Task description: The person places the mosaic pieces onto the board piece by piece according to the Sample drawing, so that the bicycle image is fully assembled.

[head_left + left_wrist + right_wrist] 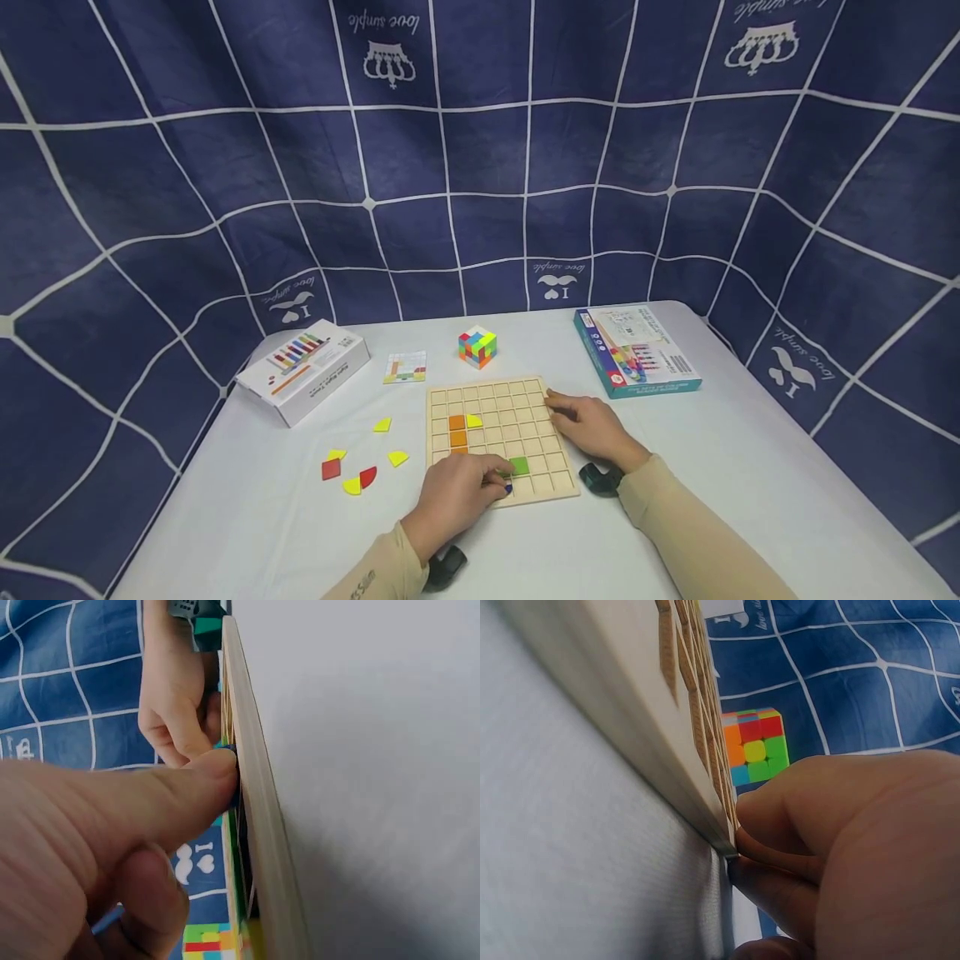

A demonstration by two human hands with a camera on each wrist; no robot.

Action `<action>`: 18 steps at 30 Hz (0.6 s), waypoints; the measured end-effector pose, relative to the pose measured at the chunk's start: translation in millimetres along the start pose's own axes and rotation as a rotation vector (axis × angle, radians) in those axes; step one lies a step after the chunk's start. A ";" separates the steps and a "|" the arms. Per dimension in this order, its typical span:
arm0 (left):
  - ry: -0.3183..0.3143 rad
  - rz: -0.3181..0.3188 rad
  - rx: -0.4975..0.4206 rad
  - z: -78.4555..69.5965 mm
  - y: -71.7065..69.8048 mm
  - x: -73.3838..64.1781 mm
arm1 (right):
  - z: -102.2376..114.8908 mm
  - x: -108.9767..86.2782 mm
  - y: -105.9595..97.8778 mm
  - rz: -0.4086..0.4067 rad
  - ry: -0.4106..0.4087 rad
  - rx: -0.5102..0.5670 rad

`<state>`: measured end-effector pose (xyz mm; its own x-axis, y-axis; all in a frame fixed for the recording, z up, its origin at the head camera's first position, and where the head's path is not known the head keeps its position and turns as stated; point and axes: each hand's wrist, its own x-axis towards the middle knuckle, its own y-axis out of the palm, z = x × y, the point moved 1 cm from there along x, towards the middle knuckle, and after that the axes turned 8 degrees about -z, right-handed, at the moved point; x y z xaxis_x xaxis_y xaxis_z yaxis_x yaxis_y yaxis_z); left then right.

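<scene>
Now, hands (459, 493) at gridded board (525, 415), blue curtain (487, 150) printed "love simple" upside-down

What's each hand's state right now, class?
Left hand: closed, holding a small dark-blue piece.
Right hand: closed, holding the square pale wooden grid board.

On my feed I count two hands (457, 493), one board (525, 417), one cube (477, 347), one card (405, 367), two boxes (309, 372), five yellow pieces (397, 458), one red quarter (367, 477), one red square (331, 469), three visible orange squares (458, 437), at least one green square (520, 466), one blue piece (508, 489)
</scene>
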<state>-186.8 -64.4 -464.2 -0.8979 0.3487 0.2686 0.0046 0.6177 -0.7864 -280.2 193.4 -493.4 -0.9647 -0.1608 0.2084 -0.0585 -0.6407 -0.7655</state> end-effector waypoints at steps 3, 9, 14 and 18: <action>0.030 0.003 0.039 -1.4 0.0 -0.3 | -1.3 -0.5 0.0 0.001 0.005 0.000; 0.040 -0.021 0.088 -3.5 -0.1 -0.5 | 0.2 0.3 -0.2 0.005 0.005 -0.004; 0.053 -0.042 0.108 -4.3 0.5 1.2 | 0.4 1.0 -0.2 0.006 0.008 -0.002; 0.081 -0.049 0.135 -4.0 2.3 2.1 | 0.5 -0.2 0.4 0.002 0.011 -0.008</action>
<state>-187.0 -59.4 -463.2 -0.8571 0.3799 0.3479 -0.1020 0.5369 -0.8375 -279.9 192.8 -493.4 -0.9676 -0.1538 0.2003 -0.0588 -0.6341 -0.7710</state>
